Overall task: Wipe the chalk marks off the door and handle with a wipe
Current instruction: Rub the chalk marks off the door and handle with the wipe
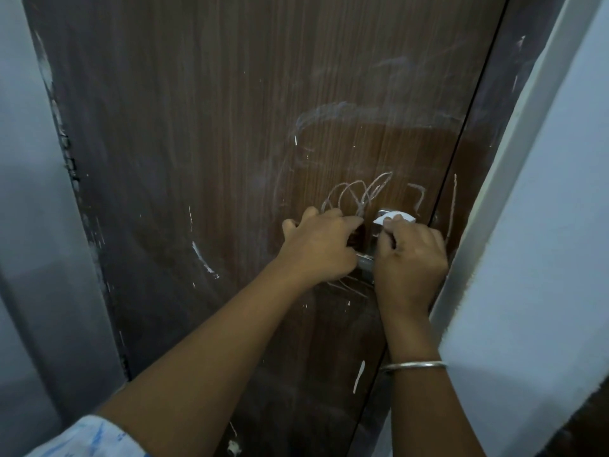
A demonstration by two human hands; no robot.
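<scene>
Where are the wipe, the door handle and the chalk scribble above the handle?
wipe [402, 218], head view, exposed white tip.
door handle [364, 261], head view, exposed metal stub.
chalk scribble [361, 195], head view, middle loops.

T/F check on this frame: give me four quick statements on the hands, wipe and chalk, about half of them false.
1. The right hand pinches a white wipe. True.
2. The door above the handle is free of chalk. False: chalk loops show there.
3. The bangle is on the left wrist. False: it is on the right wrist.
4. The left hand is at the handle too. True.
</scene>
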